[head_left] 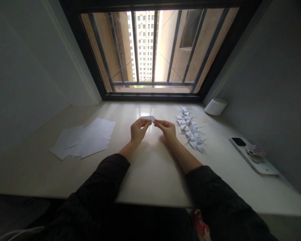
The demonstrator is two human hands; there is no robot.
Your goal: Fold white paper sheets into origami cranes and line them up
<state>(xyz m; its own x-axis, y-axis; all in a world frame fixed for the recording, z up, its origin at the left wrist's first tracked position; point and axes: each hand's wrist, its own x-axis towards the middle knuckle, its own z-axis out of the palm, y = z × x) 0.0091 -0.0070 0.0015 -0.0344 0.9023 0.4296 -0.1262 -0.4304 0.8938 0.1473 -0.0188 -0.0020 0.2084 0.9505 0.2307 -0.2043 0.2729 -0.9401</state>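
My left hand (138, 130) and my right hand (167, 128) meet above the middle of the pale table (150, 167). Both pinch a small folded piece of white paper (148, 118) between fingertips and thumbs, the left at its left end, the right at its right end. The paper is held just above the tabletop. Dark sleeves cover both forearms up to near the wrists.
A loose spread of white paper sheets (84, 137) lies to the left. Several folded white paper figures (190, 129) sit in a row to the right. A white rounded object (215, 106) stands at the far right corner. A phone (253, 154) lies near the right wall. A barred window (153, 50) is ahead.
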